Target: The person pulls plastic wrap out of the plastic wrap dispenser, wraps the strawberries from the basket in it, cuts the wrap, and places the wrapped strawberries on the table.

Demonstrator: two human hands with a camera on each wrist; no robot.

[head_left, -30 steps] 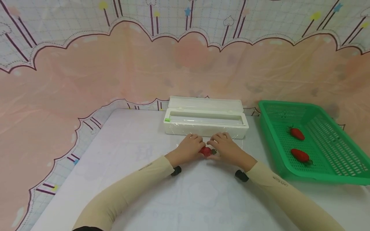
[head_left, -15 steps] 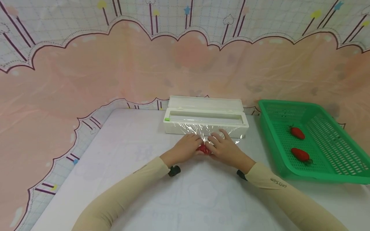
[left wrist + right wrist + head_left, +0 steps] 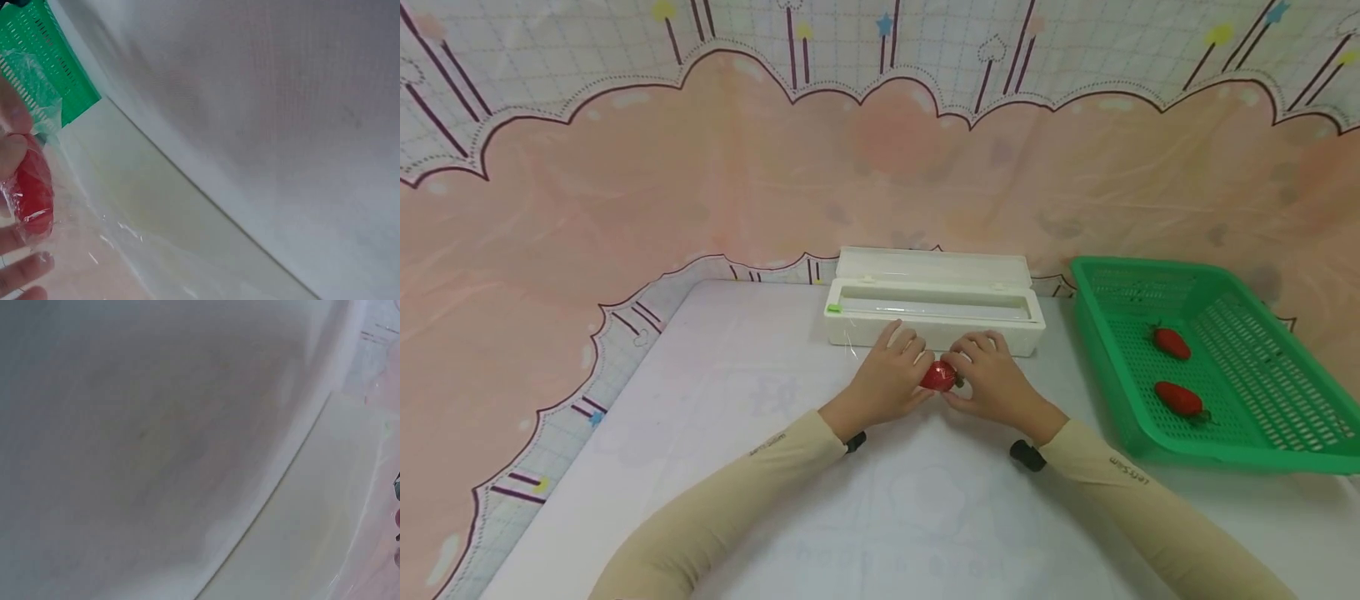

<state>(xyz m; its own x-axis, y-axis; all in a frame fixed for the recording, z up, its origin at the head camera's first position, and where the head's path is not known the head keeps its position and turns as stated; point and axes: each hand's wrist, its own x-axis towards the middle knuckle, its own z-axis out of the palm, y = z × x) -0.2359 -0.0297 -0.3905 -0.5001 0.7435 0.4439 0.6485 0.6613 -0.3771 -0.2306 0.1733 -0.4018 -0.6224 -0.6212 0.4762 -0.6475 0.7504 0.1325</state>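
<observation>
Two hands wrap a strawberry [image 3: 938, 377] in clear film [image 3: 37, 81] above a white desk [image 3: 880, 517]; from here, the step looks to be snugging the film around the fruit, with the next move calling for its loose edges to be gathered and pressed flat without squeezing. The left hand [image 3: 889, 379] grips the fruit's tip end with thumb and curled fingers, its index finger raised; the right hand [image 3: 995, 379] pinches the leafy end, fingers arched over and thumb beneath. The hands face each other, wrists apart, sleeved forearms angling in from either side. The strawberry sits between the fingertips; whether it touches the desk cannot be told. Just beyond both hands stands a white box [image 3: 932, 336], lid up, roll [image 3: 932, 310] inside. Well to the right hand's right, a green basket [image 3: 1225, 457] holds two loose strawberries [image 3: 1171, 343] [image 3: 1180, 400].
</observation>
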